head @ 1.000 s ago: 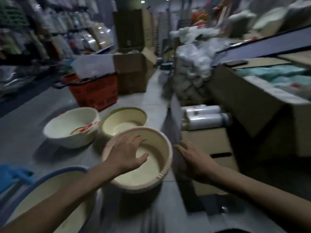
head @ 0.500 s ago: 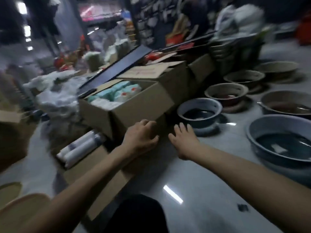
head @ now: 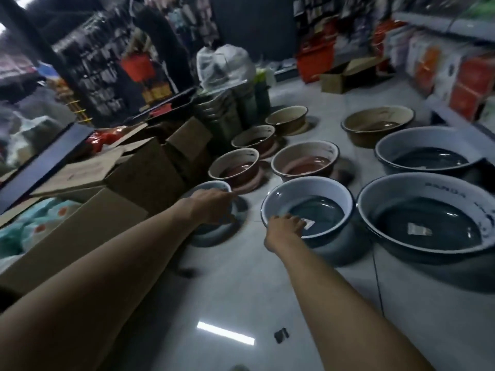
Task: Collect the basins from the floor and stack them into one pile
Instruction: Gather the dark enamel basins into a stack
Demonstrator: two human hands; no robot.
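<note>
One middle blue basin stands on the floor, and the right grip has its fingers hooked over the rim at 7 o'clock. At this basin's 9 o'clock, the left grip lies across the small blue basin; blur hides whether it has closed on it. A large blue basin stands at 3 o'clock, with brown basins toward 12 and cardboard boxes farther out at 9.

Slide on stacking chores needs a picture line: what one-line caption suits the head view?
Left hand over a small blue basin, right hand at a bigger blue basin's near rim, shop floor.
</note>
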